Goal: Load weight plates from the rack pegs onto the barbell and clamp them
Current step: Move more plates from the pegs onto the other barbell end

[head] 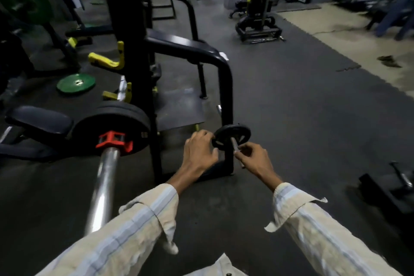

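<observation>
Small black weight plate [231,136]: sits on a thin metal peg [236,149] projecting from the lower part of the black rack frame [225,87], low and right of centre in the head view. The plate has cut-out slots around its hub; no readable marking.

Left hand [199,152]: fingers curled around the plate's left edge, gripping it.

Right hand [253,159]: thumb and fingers pinch the free end of the peg, just beside the plate. Both forearms wear striped, light-coloured shirt sleeves [139,226].

Barbell [104,186]: chrome sleeve runs from lower left up toward the rack. Large black plates [116,125] are already on it, at least two stacked faces visible. A red collar clamp [115,141] sits on the sleeve, touching the outer plate's face. No lettering legible on plates or clamp.

Rack fittings: yellow bar hooks [111,60] on the black upright; a padded black bench [38,122] lies to the left of the loaded plates.

Floor items: green plate [76,84] lying flat on the dark rubber floor mat [302,119], with a small pale centre label too blurred to read. Larger green plates [24,0] are mounted on another bar at upper left. A dark cable machine [257,22] stands well apart in the background.
</observation>
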